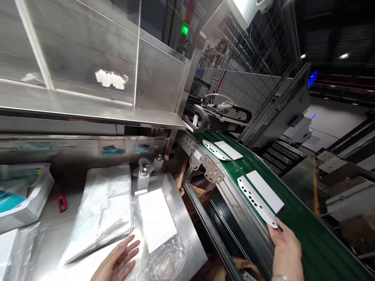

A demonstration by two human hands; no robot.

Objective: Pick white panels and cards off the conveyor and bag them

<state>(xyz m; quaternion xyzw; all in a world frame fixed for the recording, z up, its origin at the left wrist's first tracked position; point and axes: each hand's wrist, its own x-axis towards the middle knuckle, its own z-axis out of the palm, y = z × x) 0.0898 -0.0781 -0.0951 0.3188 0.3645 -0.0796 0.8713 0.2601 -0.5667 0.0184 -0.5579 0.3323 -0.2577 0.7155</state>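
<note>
My right hand (284, 242) reaches over the green conveyor belt (319, 249) and grips the near end of a slim white panel with a row of dark cutouts (254, 201). Beside that panel lies a plain white flat piece (265, 191). Farther up the belt rest a similar cutout panel (215, 150) and another plain white piece (229, 150). My left hand (118, 261) hovers low over the steel table with fingers spread and nothing in it. Nearest to it are a stack of clear plastic bags (102, 207) and a white sheet (157, 218) on plastic wrap.
Two small bottles with metal tops, one in front (143, 177), stand at the table's back right. Red-handled cutters (61, 201) and a white box (38, 203) sit left. A metal rail (209, 230) runs between table and belt. A steel shelf (117, 115) overhangs the table.
</note>
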